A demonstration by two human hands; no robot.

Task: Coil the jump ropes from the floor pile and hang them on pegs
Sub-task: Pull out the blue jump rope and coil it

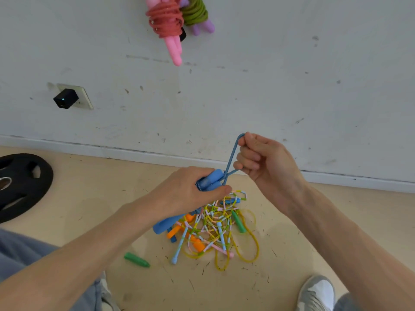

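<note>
Our left hand (190, 189) clamps the blue handles (212, 179) at centre; our right hand (262, 160), at 2 o'clock from it, pinches the blue rope loop (232, 153). The tangled rope pile (213, 227) lies on the floor (292, 254) at 6 o'clock; coiled ropes (170, 21) hang at 12.

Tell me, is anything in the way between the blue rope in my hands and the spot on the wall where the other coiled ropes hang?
Nothing visible blocks it. The blue rope, held by the left hand and right hand, has only bare wall above it up to the hung pink rope and green rope. The pegs themselves are out of view.
</note>
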